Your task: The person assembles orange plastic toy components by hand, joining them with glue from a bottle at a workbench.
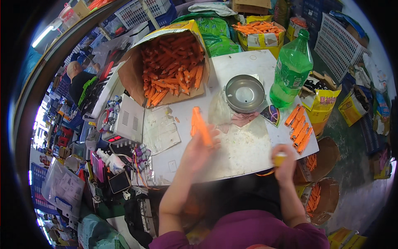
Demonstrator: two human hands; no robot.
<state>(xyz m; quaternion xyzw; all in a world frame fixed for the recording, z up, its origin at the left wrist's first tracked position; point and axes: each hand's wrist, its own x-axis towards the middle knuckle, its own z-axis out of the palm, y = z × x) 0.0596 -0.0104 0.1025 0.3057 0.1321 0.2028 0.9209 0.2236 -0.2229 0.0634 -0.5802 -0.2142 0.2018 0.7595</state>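
Note:
My left hand, slightly blurred, is closed around a long orange plastic piece above the white table. At the table's front right edge, my right hand grips a tool with a yellow handle. A thin orange cord shows beside it; the tool's working end cannot be made out. Several orange plastic pieces lie in a row beyond my right hand. Past my left hand, a big paper sack lies tipped toward me, full of similar orange pieces.
A metal bowl stands on the table beside a large green bottle, with a pinkish cloth below the bowl. A white instrument box with a lit display sits at left. Opened sacks stand right of the table; another person is far left.

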